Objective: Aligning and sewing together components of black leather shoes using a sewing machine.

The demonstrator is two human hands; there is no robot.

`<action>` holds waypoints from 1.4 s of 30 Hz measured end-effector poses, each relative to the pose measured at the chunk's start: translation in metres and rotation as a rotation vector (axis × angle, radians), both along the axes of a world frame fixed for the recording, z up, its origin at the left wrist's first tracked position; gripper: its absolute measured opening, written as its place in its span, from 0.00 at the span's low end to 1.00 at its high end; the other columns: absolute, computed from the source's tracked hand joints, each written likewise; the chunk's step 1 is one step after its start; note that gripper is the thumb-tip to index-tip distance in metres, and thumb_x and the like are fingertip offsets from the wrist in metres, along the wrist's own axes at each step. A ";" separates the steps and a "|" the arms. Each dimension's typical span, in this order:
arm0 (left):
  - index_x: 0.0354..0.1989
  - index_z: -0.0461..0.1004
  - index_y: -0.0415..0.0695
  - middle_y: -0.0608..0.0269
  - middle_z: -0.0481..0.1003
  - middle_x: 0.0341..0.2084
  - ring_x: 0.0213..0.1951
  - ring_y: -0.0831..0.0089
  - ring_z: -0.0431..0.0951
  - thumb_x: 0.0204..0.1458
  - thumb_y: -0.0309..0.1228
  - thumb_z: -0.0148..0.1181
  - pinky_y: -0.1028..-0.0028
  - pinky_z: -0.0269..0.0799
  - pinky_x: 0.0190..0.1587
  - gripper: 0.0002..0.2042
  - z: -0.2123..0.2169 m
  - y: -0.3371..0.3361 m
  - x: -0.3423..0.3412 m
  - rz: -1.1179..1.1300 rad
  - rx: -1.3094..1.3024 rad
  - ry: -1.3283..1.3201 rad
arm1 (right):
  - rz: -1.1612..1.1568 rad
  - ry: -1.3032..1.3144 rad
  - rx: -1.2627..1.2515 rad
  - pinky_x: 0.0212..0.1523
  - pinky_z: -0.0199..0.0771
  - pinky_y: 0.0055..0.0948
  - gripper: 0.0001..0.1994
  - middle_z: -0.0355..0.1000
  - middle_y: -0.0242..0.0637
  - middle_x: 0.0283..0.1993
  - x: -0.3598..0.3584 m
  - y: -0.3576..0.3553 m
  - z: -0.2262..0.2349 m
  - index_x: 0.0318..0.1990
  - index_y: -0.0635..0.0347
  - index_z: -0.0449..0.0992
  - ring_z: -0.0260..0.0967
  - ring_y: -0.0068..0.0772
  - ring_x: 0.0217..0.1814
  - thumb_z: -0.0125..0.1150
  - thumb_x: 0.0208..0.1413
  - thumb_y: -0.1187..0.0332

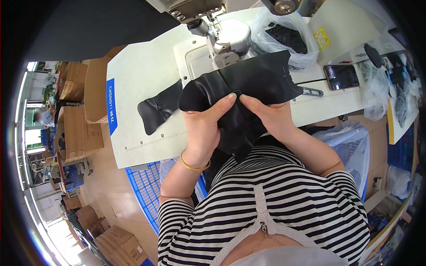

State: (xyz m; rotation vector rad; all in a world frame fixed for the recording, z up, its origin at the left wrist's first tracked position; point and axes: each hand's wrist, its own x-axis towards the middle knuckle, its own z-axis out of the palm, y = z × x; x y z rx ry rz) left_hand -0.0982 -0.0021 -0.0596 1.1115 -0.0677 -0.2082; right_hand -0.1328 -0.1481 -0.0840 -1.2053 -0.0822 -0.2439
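Between my two hands is a piece of black leather (255, 73), folded and smooth, with a seam running across it. My left hand (206, 124) grips its left part, the thumb pressed on top near the seam. My right hand (270, 115) grips it from the right, its thumb almost meeting the left one. Most of my fingers are hidden behind the leather, and a flap of it hangs down toward my lap. Just beyond stands a sewing machine (228, 40). Another black leather piece (157, 108) lies on the white table (133, 88) to the left.
Behind the leather on the right sits a clear plastic bag (306, 55) with black material inside. A phone (341, 77) and a small grey tool (312, 91) rest on the right side. Blue baskets (144, 186) stand below the table edge, and cardboard boxes (80, 135) are at the left.
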 end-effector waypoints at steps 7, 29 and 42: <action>0.40 0.74 0.36 0.61 0.77 0.34 0.35 0.75 0.78 0.44 0.13 0.61 0.76 0.76 0.40 0.13 0.007 -0.002 -0.001 0.004 0.034 -0.012 | -0.052 -0.026 0.046 0.45 0.72 0.21 0.12 0.73 0.32 0.41 0.001 0.005 -0.002 0.44 0.64 0.72 0.69 0.18 0.42 0.60 0.51 0.82; 0.38 0.75 0.34 0.59 0.78 0.31 0.32 0.75 0.79 0.43 0.12 0.61 0.77 0.77 0.37 0.12 0.009 0.005 0.008 -0.058 0.137 -0.060 | -0.035 -0.016 0.097 0.44 0.72 0.19 0.12 0.73 0.32 0.42 -0.001 0.009 -0.002 0.45 0.65 0.72 0.70 0.18 0.42 0.59 0.53 0.81; 0.38 0.75 0.36 0.59 0.77 0.32 0.32 0.73 0.79 0.45 0.16 0.61 0.75 0.79 0.35 0.10 0.046 0.008 0.047 -0.108 0.030 0.113 | -0.166 0.058 0.065 0.18 0.65 0.16 0.10 0.71 0.32 0.24 0.032 -0.015 0.037 0.35 0.65 0.74 0.67 0.17 0.19 0.57 0.59 0.65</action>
